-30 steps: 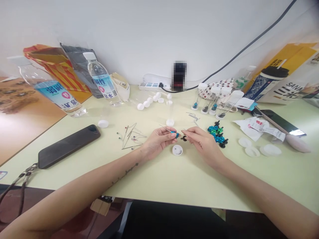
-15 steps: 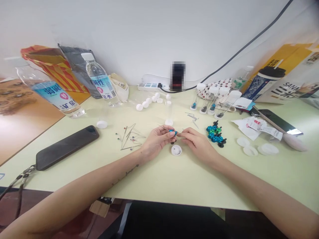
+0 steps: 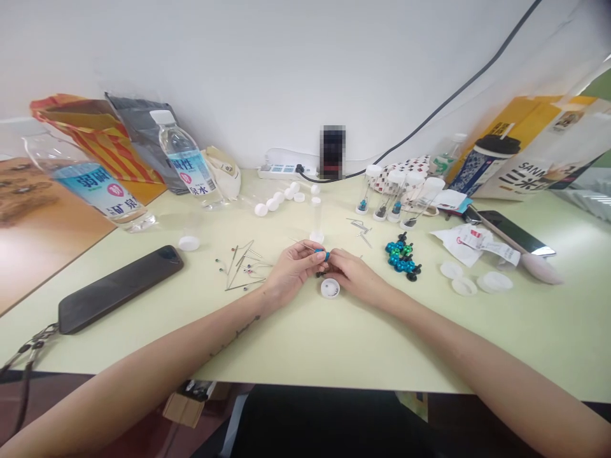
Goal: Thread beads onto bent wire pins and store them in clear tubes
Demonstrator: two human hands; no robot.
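My left hand (image 3: 293, 264) is closed in a pinch on a small blue metal part (image 3: 323, 254). A thin metal rod (image 3: 303, 244) sticks out beyond its fingers to the upper left. My right hand (image 3: 352, 272) meets it from the right, fingers closed against the part's end; what they hold is hidden. Just below the fingertips is a white cap (image 3: 330, 289) with tiny bits inside. A clear tube with a white base (image 3: 316, 236) stands behind the hands. Loose thin rods (image 3: 241, 267) lie left of my left hand, and blue, green and black metal parts (image 3: 403, 254) lie to the right.
Several filled clear tubes (image 3: 380, 213) stand at the back right, near bent metal keys (image 3: 360, 230). White caps (image 3: 277, 200) lie at the back. A black power bank (image 3: 119, 289) and water bottles (image 3: 191, 165) are left; white lids (image 3: 463, 285) and a phone (image 3: 515, 232) are right.
My right hand has moved in to touch the blue part, closing the small gap between the hands. The whole view has shifted slightly.
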